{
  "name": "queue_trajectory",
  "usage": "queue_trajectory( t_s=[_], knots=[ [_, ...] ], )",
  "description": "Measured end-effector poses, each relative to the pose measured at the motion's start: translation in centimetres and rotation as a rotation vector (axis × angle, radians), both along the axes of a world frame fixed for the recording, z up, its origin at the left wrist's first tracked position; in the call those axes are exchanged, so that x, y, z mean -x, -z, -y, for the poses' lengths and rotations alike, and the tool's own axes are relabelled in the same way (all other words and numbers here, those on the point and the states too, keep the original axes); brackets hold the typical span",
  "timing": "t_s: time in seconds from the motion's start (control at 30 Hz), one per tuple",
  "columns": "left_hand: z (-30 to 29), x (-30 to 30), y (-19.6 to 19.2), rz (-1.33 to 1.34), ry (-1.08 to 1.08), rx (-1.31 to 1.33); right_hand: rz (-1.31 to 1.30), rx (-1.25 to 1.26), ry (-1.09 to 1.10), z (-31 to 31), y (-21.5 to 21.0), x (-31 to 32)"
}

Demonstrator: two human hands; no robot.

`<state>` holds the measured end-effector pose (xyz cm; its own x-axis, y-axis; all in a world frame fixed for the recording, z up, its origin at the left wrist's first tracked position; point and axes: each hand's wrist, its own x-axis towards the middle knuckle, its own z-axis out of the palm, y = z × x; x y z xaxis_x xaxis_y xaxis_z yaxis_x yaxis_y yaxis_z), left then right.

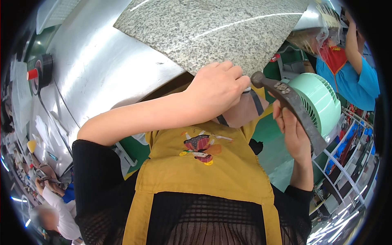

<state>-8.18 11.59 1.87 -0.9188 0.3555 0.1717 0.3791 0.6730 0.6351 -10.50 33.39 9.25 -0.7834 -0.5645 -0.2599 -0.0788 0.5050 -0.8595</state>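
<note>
Hammer (290,107): dark metal, worn, held in the right hand (295,136), fingers wrapped tight about the lower handle; head points up and left, its tip close to the left hand (216,90) at the corner of the granite slab (212,32). Left hand is closed, knuckles up, fingertips curled down against a pinkish-tan piece with dark stripes (247,109) that sits just under the slab's near corner; what exactly the fingertips pinch cannot be told, since the hand covers it. The piece rests above the yellow apron (204,171) with a small embroidered figure, worn over a black knit top. Slab is speckled grey, lying on a shiny metal table (98,65) that bends with the lens. Just right of the hammer stands a mint-green fan (322,100). Behind it, upper right, another person in a blue shirt (355,81) with a red collar. Far left on the table: a roll of black tape (43,69) with a red-capped object beside it. Lower left, a co-worker's hands (45,179) at a cluttered bench.
</note>
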Motion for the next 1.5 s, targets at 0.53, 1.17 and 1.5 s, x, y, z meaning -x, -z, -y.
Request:
queue_trajectory(
  t_s=[0.53, 1.17, 1.5],
  knots=[
    [1.6, -1.7, 1.5, -0.423, 0.111, 0.144, -0.107, -0.162, -0.270, 0.9, -0.3, 0.9],
    [2.1, -1.2, 1.9, -0.433, 0.083, 0.093, -0.212, -0.307, -0.394, 1.4, 0.5, 0.6],
    [2.9, -1.5, 1.8, -0.474, 0.143, 0.131, -0.239, -0.110, -0.309, 1.7, -0.3, 0.8]
  ],
)
